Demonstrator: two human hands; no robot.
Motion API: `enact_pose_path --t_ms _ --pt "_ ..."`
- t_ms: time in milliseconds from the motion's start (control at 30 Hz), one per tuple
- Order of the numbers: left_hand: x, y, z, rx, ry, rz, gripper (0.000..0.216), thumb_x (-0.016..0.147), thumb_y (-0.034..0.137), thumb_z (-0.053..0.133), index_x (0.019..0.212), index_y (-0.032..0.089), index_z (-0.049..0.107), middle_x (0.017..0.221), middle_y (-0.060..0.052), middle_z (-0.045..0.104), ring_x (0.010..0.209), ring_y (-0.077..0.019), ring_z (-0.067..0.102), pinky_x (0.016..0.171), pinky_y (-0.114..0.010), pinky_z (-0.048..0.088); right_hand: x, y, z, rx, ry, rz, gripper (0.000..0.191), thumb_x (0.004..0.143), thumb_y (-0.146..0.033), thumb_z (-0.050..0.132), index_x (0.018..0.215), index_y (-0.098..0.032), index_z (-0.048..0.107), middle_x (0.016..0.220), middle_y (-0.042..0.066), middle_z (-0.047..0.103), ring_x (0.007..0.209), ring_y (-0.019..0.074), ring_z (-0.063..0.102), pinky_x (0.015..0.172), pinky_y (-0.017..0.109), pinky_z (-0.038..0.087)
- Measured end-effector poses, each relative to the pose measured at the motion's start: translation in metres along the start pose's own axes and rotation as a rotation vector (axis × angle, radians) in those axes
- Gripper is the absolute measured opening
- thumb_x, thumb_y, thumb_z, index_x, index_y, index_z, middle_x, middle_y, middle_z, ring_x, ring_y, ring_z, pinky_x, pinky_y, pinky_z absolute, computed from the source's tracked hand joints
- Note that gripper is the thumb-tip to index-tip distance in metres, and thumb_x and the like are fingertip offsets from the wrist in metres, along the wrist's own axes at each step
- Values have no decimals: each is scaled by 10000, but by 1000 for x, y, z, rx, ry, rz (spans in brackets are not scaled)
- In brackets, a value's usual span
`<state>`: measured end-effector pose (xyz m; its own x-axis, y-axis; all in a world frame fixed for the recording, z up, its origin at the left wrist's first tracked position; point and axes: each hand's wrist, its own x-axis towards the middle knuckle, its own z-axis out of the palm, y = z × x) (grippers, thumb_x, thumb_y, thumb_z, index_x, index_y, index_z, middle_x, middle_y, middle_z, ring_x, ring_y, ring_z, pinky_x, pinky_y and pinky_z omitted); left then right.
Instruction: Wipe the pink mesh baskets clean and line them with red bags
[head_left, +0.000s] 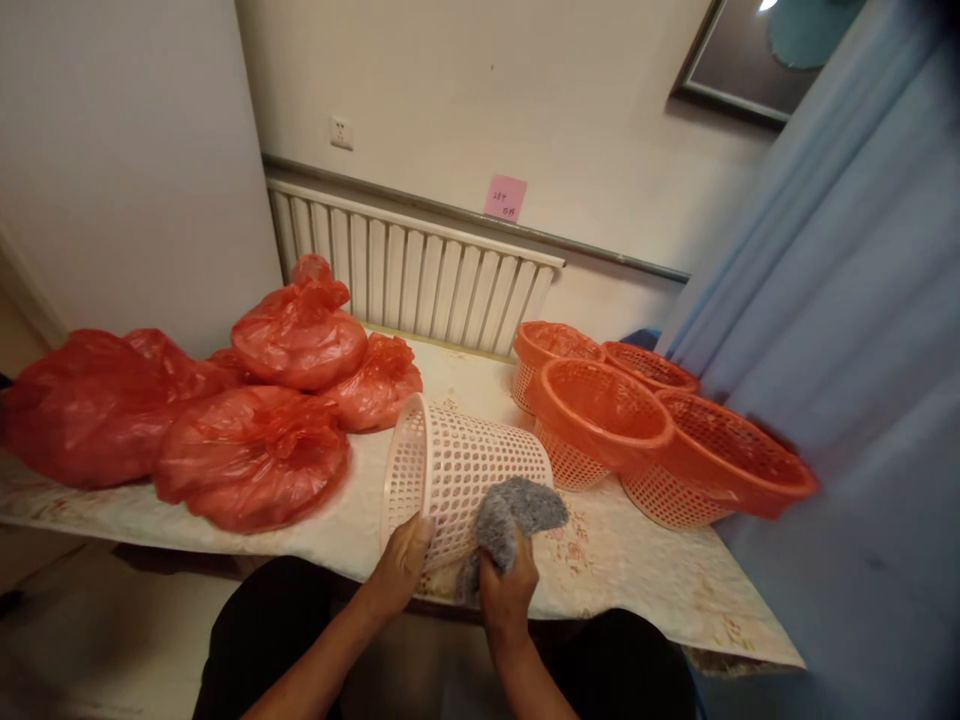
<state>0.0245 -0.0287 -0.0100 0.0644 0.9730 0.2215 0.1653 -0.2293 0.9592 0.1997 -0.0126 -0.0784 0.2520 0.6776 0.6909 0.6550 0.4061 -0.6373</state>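
Note:
A pale pink perforated plastic basket (465, 470) lies on its side at the table's near edge, its open mouth turned left. My left hand (401, 565) grips the basket's rim at the lower edge. My right hand (508, 590) is closed around a grey fluffy cloth (517, 515), which is pressed against the basket's outer wall near its base.
Several orange perforated baskets (600, 410) sit at the right of the table (660, 580). Several full red plastic bags (255, 450) are piled at the left. A white radiator (412, 270) lines the back wall. A blue curtain (847, 350) hangs at the right.

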Motion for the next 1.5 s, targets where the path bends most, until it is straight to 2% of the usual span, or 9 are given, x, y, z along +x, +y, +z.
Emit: enact_pose_path --t_ms 133,233,500,700,933,1067,1267,1400,1500 --pt "-4 -2 1 -16 -36 52 556 956 545 273 1084 175 669 981 -80 715 891 -242 626 996 -383 445 9 -42 2 106 -148 -278 408 806 -249 544 1210 -196 568 1086 102 661 1043 275 594 892 458 474" --pt "-9 -5 1 16 -24 99 535 959 515 279 1136 174 651 1084 -97 696 961 -254 620 1012 -386 438 34 -70 3 120 -190 -364 351 802 -263 541 1140 -197 610 1000 89 665 977 267 598 878 443 470" --pt "-25 -20 5 83 -81 201 489 976 421 298 1316 182 555 1337 -105 587 1259 -270 506 1139 -386 313 116 -101 9 63 -366 -172 270 730 -173 483 936 -200 655 875 36 659 854 213 576 793 322 445" --pt "-33 -25 8 83 -96 123 502 939 470 401 1282 154 588 1373 -124 561 1286 -289 482 1163 -416 276 135 -83 12 -31 -286 -45 136 749 -235 487 780 -202 615 749 12 621 736 188 538 708 282 406" --pt "-3 36 13 -165 -32 -42 528 956 484 385 1322 127 519 1342 -115 588 1242 -271 528 1097 -402 375 119 -81 6 -54 -295 -75 161 759 -228 486 849 -196 616 812 34 624 782 200 541 734 296 407" --pt "9 51 16 -210 -15 -67 522 952 473 396 1305 113 532 1324 -111 603 1234 -273 535 1087 -398 384 120 -71 2 -37 -309 -53 172 759 -233 478 850 -196 619 822 37 636 785 200 552 736 294 408" --pt "0 41 14 -164 -82 -68 521 954 452 401 1335 114 511 1362 -127 570 1241 -289 526 1095 -429 368 135 -10 -7 -149 -214 118 238 744 -319 480 850 -191 651 787 45 665 716 203 554 685 288 389" --pt "0 35 12 -130 -82 -59 521 958 451 386 1333 113 514 1358 -125 574 1239 -288 526 1076 -430 388 136 32 -21 -209 -70 322 271 724 -393 509 815 -188 663 757 64 674 711 226 568 666 295 380" --pt "4 32 9 -114 -78 -41 527 955 467 387 1318 114 532 1339 -114 593 1240 -279 528 1086 -415 379 122 46 -30 -221 55 434 303 750 -432 495 785 -179 658 744 98 682 697 246 579 640 307 381"
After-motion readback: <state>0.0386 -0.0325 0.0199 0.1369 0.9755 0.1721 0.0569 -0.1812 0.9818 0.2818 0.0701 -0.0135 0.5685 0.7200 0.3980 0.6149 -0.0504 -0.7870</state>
